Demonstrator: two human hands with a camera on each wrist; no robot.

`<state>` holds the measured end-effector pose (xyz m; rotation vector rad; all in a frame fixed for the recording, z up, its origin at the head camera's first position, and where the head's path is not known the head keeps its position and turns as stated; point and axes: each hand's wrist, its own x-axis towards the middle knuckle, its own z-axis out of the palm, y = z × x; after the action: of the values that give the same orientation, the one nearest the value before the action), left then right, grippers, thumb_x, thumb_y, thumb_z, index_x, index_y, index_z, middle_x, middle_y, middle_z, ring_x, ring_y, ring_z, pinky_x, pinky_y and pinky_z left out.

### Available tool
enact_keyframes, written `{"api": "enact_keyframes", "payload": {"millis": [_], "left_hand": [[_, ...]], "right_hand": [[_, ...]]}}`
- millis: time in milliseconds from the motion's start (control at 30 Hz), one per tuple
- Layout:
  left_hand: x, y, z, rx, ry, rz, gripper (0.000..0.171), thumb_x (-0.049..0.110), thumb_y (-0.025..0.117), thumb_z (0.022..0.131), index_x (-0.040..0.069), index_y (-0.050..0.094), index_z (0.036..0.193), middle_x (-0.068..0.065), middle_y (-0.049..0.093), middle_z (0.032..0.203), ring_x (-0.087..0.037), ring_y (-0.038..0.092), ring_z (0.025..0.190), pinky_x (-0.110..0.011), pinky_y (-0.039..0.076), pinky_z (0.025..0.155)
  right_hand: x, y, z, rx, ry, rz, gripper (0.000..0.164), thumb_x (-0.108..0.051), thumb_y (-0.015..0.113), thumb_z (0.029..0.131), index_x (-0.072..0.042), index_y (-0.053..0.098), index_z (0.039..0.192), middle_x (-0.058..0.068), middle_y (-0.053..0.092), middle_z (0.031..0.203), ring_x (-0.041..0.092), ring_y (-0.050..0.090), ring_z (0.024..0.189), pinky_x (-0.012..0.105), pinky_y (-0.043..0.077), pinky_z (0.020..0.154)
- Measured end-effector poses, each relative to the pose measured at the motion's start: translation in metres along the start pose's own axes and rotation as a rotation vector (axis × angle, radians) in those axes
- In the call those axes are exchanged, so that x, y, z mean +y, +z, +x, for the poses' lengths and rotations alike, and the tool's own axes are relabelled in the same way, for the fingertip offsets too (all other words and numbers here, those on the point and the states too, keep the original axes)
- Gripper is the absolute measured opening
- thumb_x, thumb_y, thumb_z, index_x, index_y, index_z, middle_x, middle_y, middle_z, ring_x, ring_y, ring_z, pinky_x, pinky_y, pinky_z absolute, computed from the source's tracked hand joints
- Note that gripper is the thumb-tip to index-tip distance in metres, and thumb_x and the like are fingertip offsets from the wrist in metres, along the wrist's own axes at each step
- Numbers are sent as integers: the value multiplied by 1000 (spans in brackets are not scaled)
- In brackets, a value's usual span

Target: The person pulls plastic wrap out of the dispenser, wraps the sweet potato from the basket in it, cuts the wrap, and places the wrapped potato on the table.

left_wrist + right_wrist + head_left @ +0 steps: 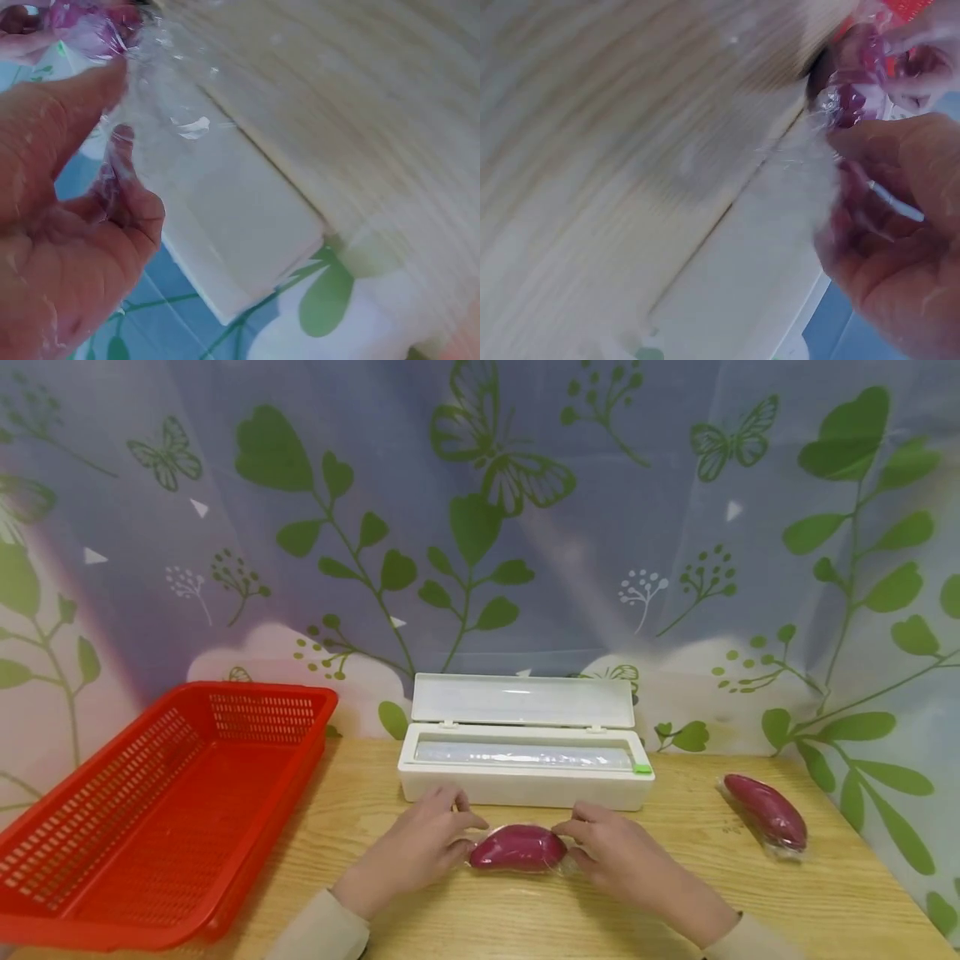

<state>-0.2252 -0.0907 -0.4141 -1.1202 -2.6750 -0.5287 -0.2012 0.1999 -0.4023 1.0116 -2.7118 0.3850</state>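
A smooth, curved, purple-red vegetable (519, 848) lies before me on the wooden table, loosely wrapped in clear cling film (193, 124). At its left end my left hand (422, 842) pinches the film between thumb and fingers. My right hand (626, 858) pinches the film at the other end. Just behind stands a white cling film dispenser (525, 785), its lid (522, 702) raised and a roll of film (517, 754) inside. Both wrist views show the film gathered at the fingertips; part of the vegetable is hidden there.
To the left sits a red perforated plastic basket (247, 843). A second wrapped purple-red vegetable (768, 812) lies on the table at the right. Behind the table hangs a patterned cloth (570, 552) with leaves and butterflies.
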Motion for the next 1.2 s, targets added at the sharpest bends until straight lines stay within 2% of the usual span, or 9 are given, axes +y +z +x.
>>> {"api": "enact_keyframes", "payload": {"millis": [67,167,333,400,467,600,900,1033,1200], "left_hand": [[3,0,1,12,-18,7,17,10,78,89,14,80,105,3,57,93,-10,49,86,-20,47,75],[7,-1,1,-12,-44,6,11,10,76,91,12,78,101,3,59,89,-7,52,79,-19,51,72],[11,1,-2,-73,-103,-19,15,8,68,93,10,79,103,1,74,93,-9,67,82,-25,58,77],[11,2,-2,-98,-124,-46,19,8,66,93,9,79,106,-1,77,96,-8,68,83,-26,59,78],[10,1,-1,-122,-137,-74,23,9,64,93,8,77,112,-1,77,94,-5,64,75,-24,57,72],[9,-1,0,-148,-148,-125,27,13,64,94,7,74,118,0,76,90,1,55,68,-19,51,65],[9,-3,-1,-176,-164,-173,23,30,67,97,14,76,111,3,78,96,-3,68,85,-26,58,78],[9,-4,-3,-190,-166,-172,29,39,75,92,16,76,110,4,77,96,-5,68,87,-27,57,77],[10,-4,-4,-225,-192,-170,32,38,82,86,19,76,111,5,76,99,-6,66,90,-28,56,79]], "right_hand": [[-1,1,1,-18,7,50,25,1,76,84,-4,76,108,-2,61,89,5,58,76,18,53,65],[-3,4,1,-55,56,136,26,0,71,86,0,73,111,2,64,95,9,65,79,19,56,67],[-6,5,1,-97,182,277,31,-27,71,94,-3,69,113,2,62,100,9,62,82,19,52,68],[-7,6,2,-109,222,313,37,-37,71,94,-6,67,112,0,63,100,8,61,83,20,51,68],[-7,7,4,-124,260,342,39,-43,72,93,-8,66,110,-2,64,98,6,61,81,20,51,67],[-9,11,7,-126,305,363,37,-43,76,91,-11,64,107,-5,67,92,2,59,77,20,51,65],[-15,15,9,-65,378,445,44,-39,86,80,-13,60,103,-3,56,86,11,49,76,22,44,63],[-17,15,11,-57,437,501,46,-34,91,73,-14,61,101,-2,59,88,14,53,82,23,46,68],[-19,16,10,-72,520,614,49,-32,94,69,-14,60,99,1,60,87,16,56,83,26,47,68]]}}
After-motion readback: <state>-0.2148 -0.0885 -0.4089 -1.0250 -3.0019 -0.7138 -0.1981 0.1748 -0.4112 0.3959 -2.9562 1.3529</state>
